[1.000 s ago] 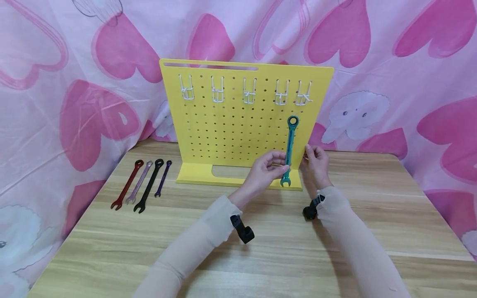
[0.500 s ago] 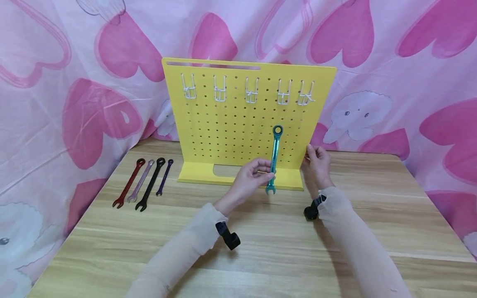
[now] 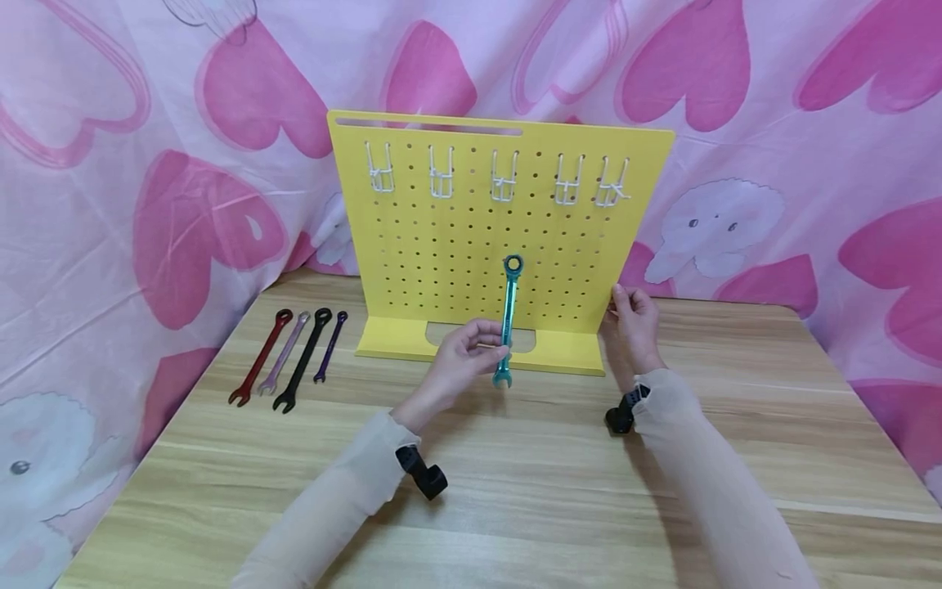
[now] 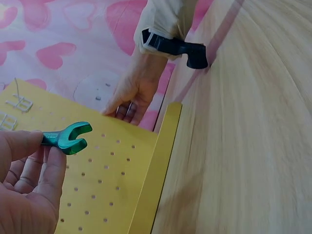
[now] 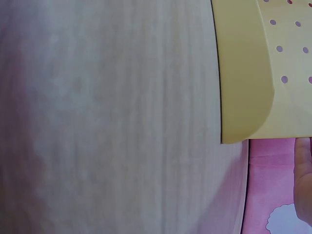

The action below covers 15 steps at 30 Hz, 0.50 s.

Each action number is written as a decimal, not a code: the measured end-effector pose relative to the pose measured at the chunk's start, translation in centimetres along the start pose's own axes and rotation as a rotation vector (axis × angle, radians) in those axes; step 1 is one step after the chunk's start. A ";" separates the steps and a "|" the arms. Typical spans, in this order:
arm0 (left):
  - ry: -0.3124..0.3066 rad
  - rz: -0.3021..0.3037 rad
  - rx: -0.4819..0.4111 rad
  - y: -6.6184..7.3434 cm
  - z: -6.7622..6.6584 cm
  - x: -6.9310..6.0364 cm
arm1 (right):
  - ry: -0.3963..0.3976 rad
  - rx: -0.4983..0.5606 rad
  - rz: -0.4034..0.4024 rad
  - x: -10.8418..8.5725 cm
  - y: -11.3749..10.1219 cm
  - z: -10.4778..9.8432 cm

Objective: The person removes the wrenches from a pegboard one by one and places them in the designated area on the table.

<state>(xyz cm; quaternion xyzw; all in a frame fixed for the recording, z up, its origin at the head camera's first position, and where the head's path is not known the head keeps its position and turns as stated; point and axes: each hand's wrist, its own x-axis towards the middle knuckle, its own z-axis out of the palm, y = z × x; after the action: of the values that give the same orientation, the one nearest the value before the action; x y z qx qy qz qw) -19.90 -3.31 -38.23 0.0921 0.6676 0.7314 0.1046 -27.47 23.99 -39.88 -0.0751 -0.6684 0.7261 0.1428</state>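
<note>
My left hand pinches a teal combination wrench between thumb and fingers. It is held nearly upright in front of the yellow pegboard, ring end up and open end down. In the left wrist view the open end sticks out past the fingertips, apart from the board. My right hand grips the board's right edge, low down; in the right wrist view only part of that hand shows. White wire hooks hang in a row across the top of the board.
On the left of the wooden table lie a red wrench, a pink-purple wrench, a black wrench and a small dark purple wrench. A pink heart-patterned cloth hangs behind the board.
My left hand has moved left and slightly down with the teal wrench, from the board's right side to near its middle. The right hand stays at the board's edge.
</note>
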 end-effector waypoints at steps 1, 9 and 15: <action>0.004 -0.006 -0.001 0.0 -0.2 -0.1 | 0.001 -0.003 0.000 0.0 0.0 0.0; 0.043 -0.020 0.018 0.0 -2.4 -1.0 | -0.003 0.014 -0.006 -0.1 -0.1 0.0; 0.079 -0.026 0.060 0.0 -4.2 -1.6 | -0.003 0.042 0.007 0.0 -0.1 0.1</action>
<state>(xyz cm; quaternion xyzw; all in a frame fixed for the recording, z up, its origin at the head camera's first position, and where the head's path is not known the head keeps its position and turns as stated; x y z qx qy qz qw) -19.56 -7.80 -38.57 0.0575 0.6940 0.7126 0.0849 -27.48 23.95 -39.82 -0.0736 -0.6527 0.7407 0.1408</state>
